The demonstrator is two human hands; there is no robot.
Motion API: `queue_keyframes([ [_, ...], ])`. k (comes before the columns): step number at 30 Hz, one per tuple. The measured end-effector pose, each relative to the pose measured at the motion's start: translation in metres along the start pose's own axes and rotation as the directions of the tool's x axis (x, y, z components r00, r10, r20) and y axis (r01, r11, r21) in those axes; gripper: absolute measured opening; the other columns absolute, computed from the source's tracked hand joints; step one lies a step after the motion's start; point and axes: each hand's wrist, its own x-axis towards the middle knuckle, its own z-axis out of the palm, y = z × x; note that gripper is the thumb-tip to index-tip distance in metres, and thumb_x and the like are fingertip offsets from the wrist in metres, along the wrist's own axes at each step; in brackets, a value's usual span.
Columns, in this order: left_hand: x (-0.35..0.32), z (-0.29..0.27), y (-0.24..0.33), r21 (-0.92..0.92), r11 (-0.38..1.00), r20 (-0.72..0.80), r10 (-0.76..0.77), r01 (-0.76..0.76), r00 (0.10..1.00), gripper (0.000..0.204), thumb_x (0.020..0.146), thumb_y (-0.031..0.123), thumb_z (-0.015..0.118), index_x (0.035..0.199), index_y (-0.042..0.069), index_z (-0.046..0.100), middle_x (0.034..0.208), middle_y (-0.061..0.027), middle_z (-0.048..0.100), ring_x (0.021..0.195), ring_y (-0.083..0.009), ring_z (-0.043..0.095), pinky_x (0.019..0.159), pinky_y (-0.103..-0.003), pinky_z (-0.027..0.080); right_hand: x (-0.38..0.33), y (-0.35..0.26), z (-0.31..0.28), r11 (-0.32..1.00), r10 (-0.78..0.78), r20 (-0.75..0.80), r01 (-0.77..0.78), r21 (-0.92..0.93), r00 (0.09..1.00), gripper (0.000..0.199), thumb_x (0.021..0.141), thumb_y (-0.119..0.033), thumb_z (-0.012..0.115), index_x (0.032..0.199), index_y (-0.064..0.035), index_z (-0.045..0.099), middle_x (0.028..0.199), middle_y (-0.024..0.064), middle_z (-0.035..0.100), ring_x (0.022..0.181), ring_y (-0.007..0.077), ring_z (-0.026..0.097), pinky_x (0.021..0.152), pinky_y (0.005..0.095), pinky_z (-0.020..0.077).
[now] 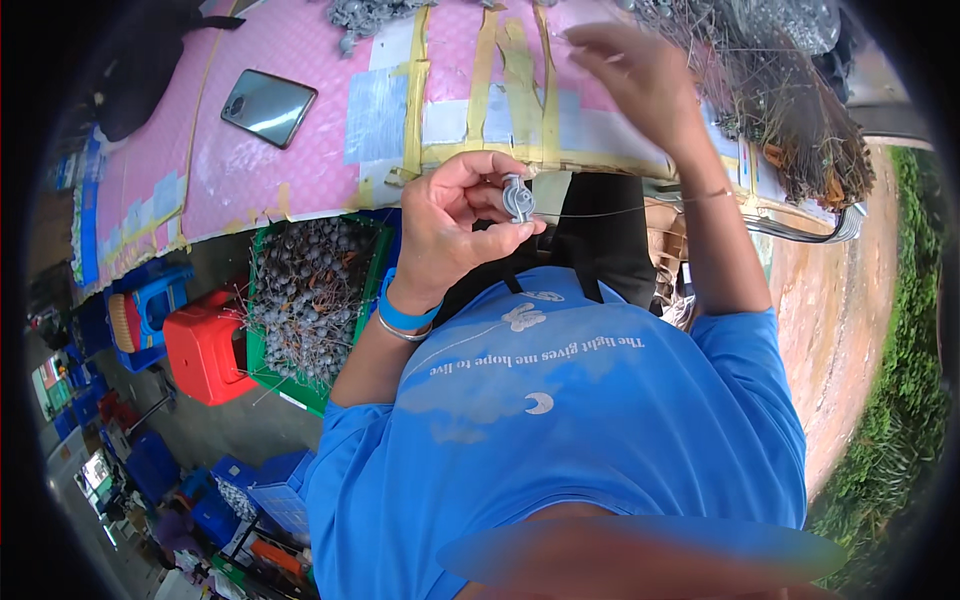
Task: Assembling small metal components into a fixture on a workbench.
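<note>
My left hand (440, 220), with a blue band and a bracelet at its wrist, is closed on a small grey round piece (518, 199) in front of the table edge. From that piece a thin wire stem (595, 214) runs right toward my right forearm. My right hand (640, 90) is raised over the right part of the table, its fingers stretched out to the left and blurred by motion. I see nothing held in it. The table (235, 175) has a pink covering patched with yellow tape.
A phone (269, 107) lies on the table at the left. Bundles of thin grey stems (790, 130) hang over the right edge; grey pieces (375, 14) lie at the back. Below stand a green crate (256, 335) of grey wire-stemmed pieces and a red stool (205, 350).
</note>
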Motion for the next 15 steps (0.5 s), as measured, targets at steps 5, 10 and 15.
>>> queue_keyframes([
  [5, 0.001, -0.002, -0.008, -0.036, 0.998, 0.057, -0.04, 0.042, 0.998, 0.045, 0.076, -0.006, 0.075, 0.117, -0.008, 0.057, 0.095, -0.0125, 0.068, 0.088, -0.02, 0.071, 0.081, -0.03, 0.058, 0.082, 0.078, -0.031, 0.926, -0.186, -0.065, 0.153, -0.346, 0.98, 0.016, 0.08, -0.008, 0.066, 0.095, -0.006, 0.072, 0.084, 0.014, 0.068, 0.076, 0.0321, 0.067, 0.068, 0.0397, 0.0537],
  [10, -0.001, -0.009, -0.009, -0.045, 0.998, 0.021, -0.035, 0.036, 0.999, 0.045, 0.076, -0.007, 0.076, 0.117, -0.008, 0.057, 0.096, -0.013, 0.068, 0.087, -0.0181, 0.07, 0.08, -0.03, 0.058, 0.088, 0.055, -0.025, 0.82, -0.165, 0.11, 0.199, -0.536, 0.98, 0.012, 0.077, -0.013, 0.069, 0.087, -0.0048, 0.069, 0.082, 0.0145, 0.064, 0.079, 0.0336, 0.064, 0.072, 0.0427, 0.0512],
  [15, -0.005, -0.007, -0.013, -0.048, 0.999, 0.007, -0.012, 0.013, 1.0, 0.044, 0.075, -0.008, 0.076, 0.115, -0.009, 0.059, 0.095, -0.0123, 0.068, 0.082, -0.0145, 0.068, 0.076, -0.028, 0.058, 0.054, 0.048, -0.023, 0.882, -0.224, 0.008, 0.206, -0.424, 0.975, 0.009, 0.078, -0.01, 0.069, 0.084, -0.0039, 0.067, 0.089, 0.0154, 0.064, 0.08, 0.0336, 0.063, 0.07, 0.0389, 0.0518],
])
